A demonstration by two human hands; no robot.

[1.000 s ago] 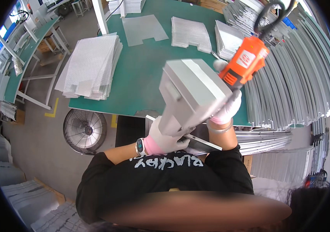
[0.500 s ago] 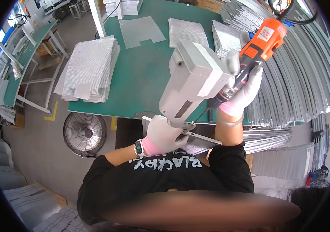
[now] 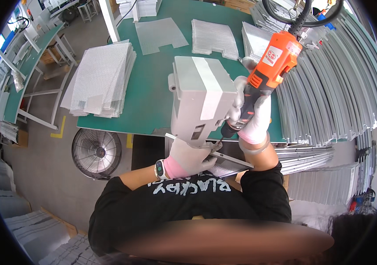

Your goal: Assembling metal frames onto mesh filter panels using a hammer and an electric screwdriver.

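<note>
My right hand (image 3: pixel 254 110), in a pale glove, is closed round an orange and black power screwdriver (image 3: pixel 265 73). Its tip points down and left to a small metal piece (image 3: pixel 217 145) at the lower end of a grey housing (image 3: pixel 193 95). A white strip runs down that housing, and my right fingertips are close against its side; whether they touch, I cannot tell. My left hand (image 3: pixel 188 157), in a white glove with a pink cuff, is closed on a thin metal frame (image 3: pixel 232 160) just below the housing. Mesh shows inside the frame; my hand hides its middle.
Mesh sheets are stacked on the green table (image 3: pixel 151 88), a large stack (image 3: pixel 100 79) at left and smaller ones (image 3: pixel 215 37) behind. Many grey frame strips (image 3: pixel 329 84) line the right side. A floor fan (image 3: pixel 96 152) stands left. Black cable (image 3: pixel 301 22) hangs above the screwdriver.
The screwdriver and my right hand have moved left and slightly down. The grey housing has shifted left and turned more upright. My left hand has stayed on the frame.
</note>
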